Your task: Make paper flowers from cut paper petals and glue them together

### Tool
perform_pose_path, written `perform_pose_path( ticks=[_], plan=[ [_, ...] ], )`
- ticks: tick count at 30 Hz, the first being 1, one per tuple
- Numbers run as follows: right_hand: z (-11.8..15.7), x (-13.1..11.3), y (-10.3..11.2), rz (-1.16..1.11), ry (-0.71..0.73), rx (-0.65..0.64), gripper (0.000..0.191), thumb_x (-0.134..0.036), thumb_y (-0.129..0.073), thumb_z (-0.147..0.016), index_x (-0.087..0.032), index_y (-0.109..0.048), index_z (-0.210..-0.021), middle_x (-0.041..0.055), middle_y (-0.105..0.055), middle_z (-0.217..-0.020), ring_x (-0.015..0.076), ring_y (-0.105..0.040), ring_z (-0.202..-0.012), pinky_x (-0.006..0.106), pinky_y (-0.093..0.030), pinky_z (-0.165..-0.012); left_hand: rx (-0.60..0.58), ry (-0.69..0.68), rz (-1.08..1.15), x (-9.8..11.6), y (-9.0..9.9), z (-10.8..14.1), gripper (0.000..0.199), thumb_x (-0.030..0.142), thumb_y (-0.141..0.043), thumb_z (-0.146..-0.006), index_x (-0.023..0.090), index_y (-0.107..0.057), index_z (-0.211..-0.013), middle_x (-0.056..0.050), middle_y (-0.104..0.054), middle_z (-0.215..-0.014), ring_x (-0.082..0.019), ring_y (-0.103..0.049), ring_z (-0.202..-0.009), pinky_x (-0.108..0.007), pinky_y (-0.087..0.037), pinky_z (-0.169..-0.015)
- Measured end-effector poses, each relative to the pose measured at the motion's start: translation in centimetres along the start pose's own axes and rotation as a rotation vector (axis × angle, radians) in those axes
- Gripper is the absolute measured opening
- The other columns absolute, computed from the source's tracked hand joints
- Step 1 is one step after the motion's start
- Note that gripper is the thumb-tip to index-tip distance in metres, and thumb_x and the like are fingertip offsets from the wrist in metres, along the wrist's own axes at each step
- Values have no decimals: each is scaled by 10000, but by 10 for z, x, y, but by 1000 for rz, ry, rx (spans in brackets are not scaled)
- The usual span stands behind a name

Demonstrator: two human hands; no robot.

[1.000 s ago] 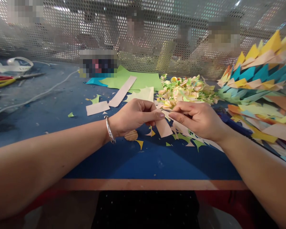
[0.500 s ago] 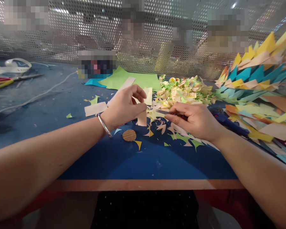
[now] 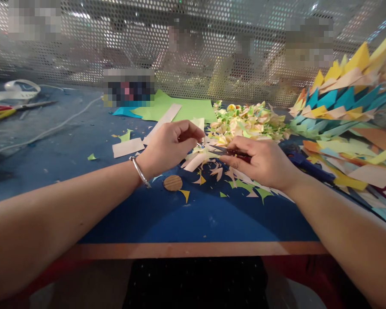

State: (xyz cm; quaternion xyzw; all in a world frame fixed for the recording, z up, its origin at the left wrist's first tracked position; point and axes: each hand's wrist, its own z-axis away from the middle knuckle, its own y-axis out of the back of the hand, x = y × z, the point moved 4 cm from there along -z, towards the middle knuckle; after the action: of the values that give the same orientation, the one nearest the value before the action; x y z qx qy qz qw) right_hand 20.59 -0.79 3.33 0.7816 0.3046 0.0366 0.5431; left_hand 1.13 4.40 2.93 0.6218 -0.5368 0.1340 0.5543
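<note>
My right hand (image 3: 255,161) is closed around small scissors (image 3: 220,151) with dark metal blades and a bit of red at the grip. The blades point left toward my left hand (image 3: 175,143), whose thumb and fingers are pinched together. A piece of pale paper appears to be in that pinch, mostly hidden by the fingers. Beneath the fingertips, a pale pink paper strip (image 3: 194,162) lies slanted among cut scraps (image 3: 217,171). A round brown cardboard disc (image 3: 173,183) lies nearer the table's front edge, with a yellow scrap (image 3: 185,196) beside it.
Behind my hands sit a green sheet (image 3: 180,107) and a heap of small paper flowers (image 3: 244,120). To the right are a layered paper piece (image 3: 341,94), a blue tool (image 3: 304,161) and loose paper strips (image 3: 373,176). Pliers (image 3: 6,111) and a white cable (image 3: 45,128) lie left.
My left hand has shifted slightly right and down, closer to the scissors. The pink strip that hung upright below its fingers now lies slanted. The right hand has barely moved.
</note>
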Motion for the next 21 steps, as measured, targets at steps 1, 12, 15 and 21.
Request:
perform_pose_path(
  ticks=[1, 12, 15, 21],
  plan=[
    [0, 1, 1, -3, -11, 7, 389, -565, -571, -914, -186, -624, -844, -1, -568, -629, 121, -484, -533, 270, -365, -539, -45, 25, -18, -2, -2, -1, 177, 251, -585, -824, 160, -693, -931, -59, -733, -872, -147, -639, -740, -280, -501, -662],
    [-2, 17, 10, -45, -141, 48, 328, -515, -601, -905, -216, -544, -780, -26, -450, -586, 125, -382, -520, 292, -307, -520, -212, -32, -286, 0, -17, 2, 379, 365, -641, -768, 115, -699, -1046, -121, -702, -1018, -192, -619, -835, -340, -475, -746],
    [-3, 15, 8, -56, -137, 44, 328, -515, -619, -891, -213, -556, -780, -26, -463, -573, 120, -382, -508, 287, -298, -509, -165, -62, -296, -2, -17, -1, 279, 303, -606, -788, 142, -739, -972, -91, -716, -921, -173, -612, -778, -332, -470, -732],
    [-2, 13, 6, -108, -148, 55, 325, -513, -641, -877, -205, -581, -793, -29, -480, -593, 113, -390, -527, 275, -308, -516, -185, -14, -303, -8, -16, -4, 344, 377, -590, -824, 133, -745, -1011, -82, -728, -834, -168, -617, -720, -323, -459, -685]
  ],
)
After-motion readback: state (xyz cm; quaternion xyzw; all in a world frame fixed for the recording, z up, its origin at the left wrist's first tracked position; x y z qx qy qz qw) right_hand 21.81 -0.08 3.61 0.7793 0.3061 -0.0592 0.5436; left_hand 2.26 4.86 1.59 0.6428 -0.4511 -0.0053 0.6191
